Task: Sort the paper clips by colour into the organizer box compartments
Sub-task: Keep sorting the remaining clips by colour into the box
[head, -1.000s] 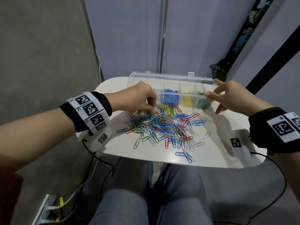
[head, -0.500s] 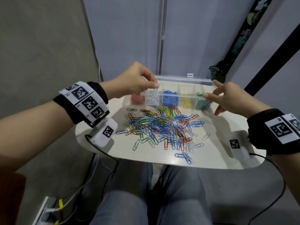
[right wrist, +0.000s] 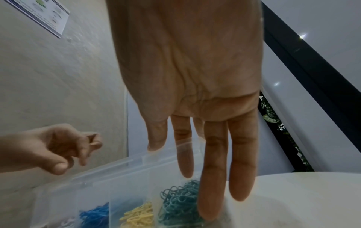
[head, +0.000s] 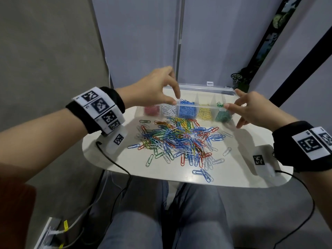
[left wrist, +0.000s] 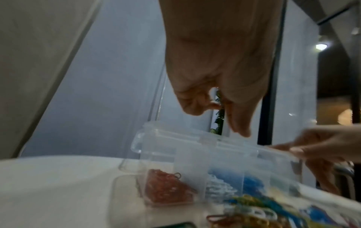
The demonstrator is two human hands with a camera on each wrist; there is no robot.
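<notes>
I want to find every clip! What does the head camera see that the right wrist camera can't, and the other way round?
Only the head view shows the loose pile on the table and the red clips. Only the right wrist view shows the right hand from its palm side and a poster on the wall. Both show the box, its green clips and the left hand over it.

White table [head: 233, 177] before grey wall panels [head: 143, 42], grey floor [head: 75, 203].

No words or numbers legible, square black-and-white code markers on the left wristband [head: 98, 109] and right wristband [head: 312, 142], one more on each white wrist unit [head: 117, 139], wall notice [right wrist: 45, 15] with print too blurred to read.
</notes>
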